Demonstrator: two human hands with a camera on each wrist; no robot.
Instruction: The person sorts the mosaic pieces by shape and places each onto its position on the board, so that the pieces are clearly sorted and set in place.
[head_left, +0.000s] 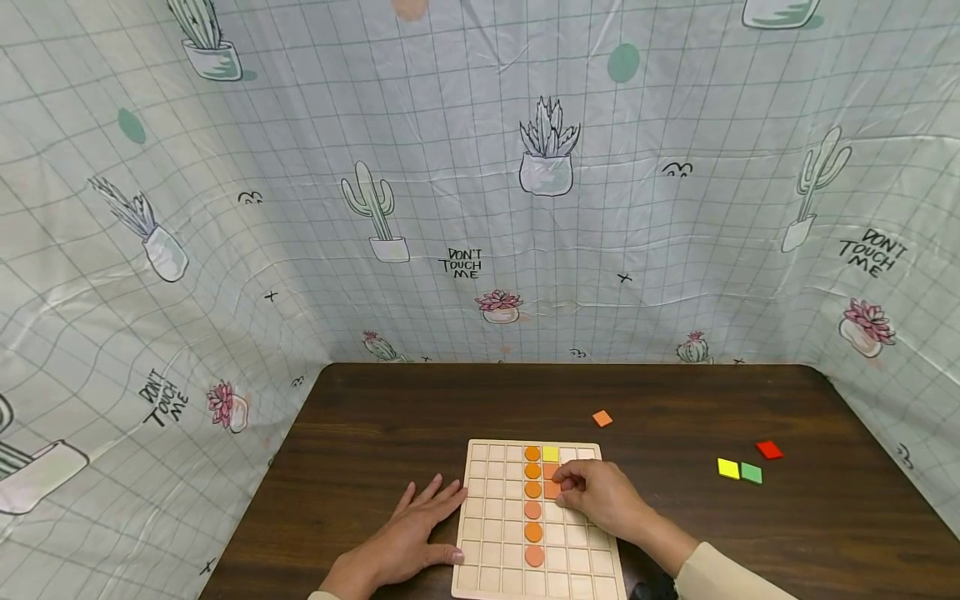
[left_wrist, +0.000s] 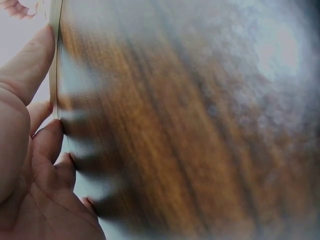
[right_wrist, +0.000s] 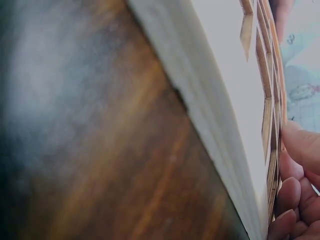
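A pale wooden grid board (head_left: 491, 531) lies on the dark table. One of its columns carries several round orange pieces (head_left: 533, 490), some darker, some more salmon. In the column to their right, a yellow square tile (head_left: 551, 454) sits at the top with two orange square tiles below. My right hand (head_left: 606, 498) reaches over the board's right half, thumb and index finger pinching the lower orange square tile (head_left: 552, 490) at its cell. With fingers spread, my left hand (head_left: 408, 531) rests on the table, its thumb and fingertips at the board's left edge (left_wrist: 56, 60).
Beyond the board lies a loose orange square tile (head_left: 602, 418). To the right are a yellow tile (head_left: 728, 468), a green tile (head_left: 752, 472) and a red tile (head_left: 769, 450). A cactus-print cloth (head_left: 465, 208) hangs behind the table (head_left: 420, 400) and at both sides.
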